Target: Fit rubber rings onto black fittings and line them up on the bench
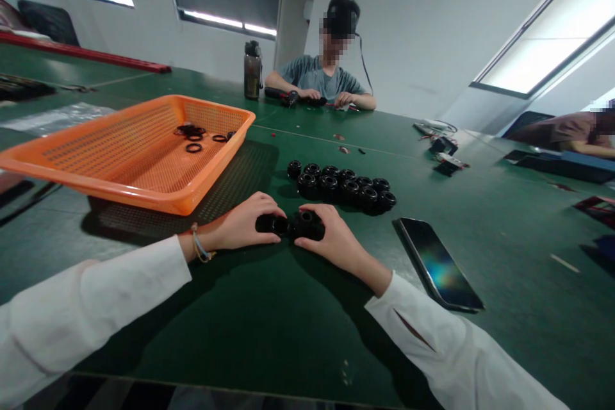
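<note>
Head view: black cylinders [310, 225] are held by left hand [243, 222] and right hand [331, 238]; rowed lookalikes [350, 192] seem finished, black rings [188, 131] left in orange plastic basket [185, 203]

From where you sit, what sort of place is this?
Probably an assembly workshop: a green worktable, rows of similar black parts, and an orange basket holding black rings.

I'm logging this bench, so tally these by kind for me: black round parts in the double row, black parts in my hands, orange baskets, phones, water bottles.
Black round parts in the double row: 11, as far as shows
Held black parts: 2
Orange basket: 1
Phone: 1
Water bottle: 1
Total: 16
</note>
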`<state>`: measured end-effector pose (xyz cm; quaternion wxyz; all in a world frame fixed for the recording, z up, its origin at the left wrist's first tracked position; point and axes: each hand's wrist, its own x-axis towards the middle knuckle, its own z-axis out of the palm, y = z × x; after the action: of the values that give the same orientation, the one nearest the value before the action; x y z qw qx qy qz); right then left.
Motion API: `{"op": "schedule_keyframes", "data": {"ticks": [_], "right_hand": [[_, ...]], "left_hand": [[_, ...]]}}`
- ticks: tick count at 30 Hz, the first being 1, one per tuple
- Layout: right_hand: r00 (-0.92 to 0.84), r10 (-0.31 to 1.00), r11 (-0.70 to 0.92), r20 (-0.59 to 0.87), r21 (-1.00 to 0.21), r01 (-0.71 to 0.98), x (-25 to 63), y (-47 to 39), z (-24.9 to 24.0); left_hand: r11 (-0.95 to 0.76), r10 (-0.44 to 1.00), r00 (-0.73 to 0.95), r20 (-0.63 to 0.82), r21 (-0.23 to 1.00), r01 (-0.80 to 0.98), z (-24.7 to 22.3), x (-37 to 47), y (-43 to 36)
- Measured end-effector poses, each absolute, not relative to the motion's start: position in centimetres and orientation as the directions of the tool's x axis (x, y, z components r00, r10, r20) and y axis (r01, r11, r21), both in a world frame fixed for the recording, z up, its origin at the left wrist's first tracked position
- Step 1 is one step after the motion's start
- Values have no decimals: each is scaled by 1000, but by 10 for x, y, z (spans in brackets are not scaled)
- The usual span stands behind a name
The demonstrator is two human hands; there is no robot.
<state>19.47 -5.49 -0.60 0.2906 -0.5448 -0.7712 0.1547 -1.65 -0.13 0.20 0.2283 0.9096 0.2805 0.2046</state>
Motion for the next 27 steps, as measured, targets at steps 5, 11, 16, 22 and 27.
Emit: {"op": "schedule_keyframes", "data": {"ticks": [5,11,16,22,27], "right_hand": [[-228,940,335,254,-562,756,194,-53,-3],[-216,949,315,231,-623,716,194,-55,-1],[-151,973,230,176,-807,543,193,-58,2],[-91,981,193,171,-872,450,191,-56,-2],[-96,984,175,147,-867,467,191,-56,-3]], "left_hand": [[-655,687,693,221,602,457,8,-15,-6],[-584,727,622,291,738,337,2,-15,-2],[-542,732,646,215,758,362,4,-13,-5],[-546,739,636,221,749,374,5,-13,-7],[-505,755,634,171,768,393,4,-11,-8]]}}
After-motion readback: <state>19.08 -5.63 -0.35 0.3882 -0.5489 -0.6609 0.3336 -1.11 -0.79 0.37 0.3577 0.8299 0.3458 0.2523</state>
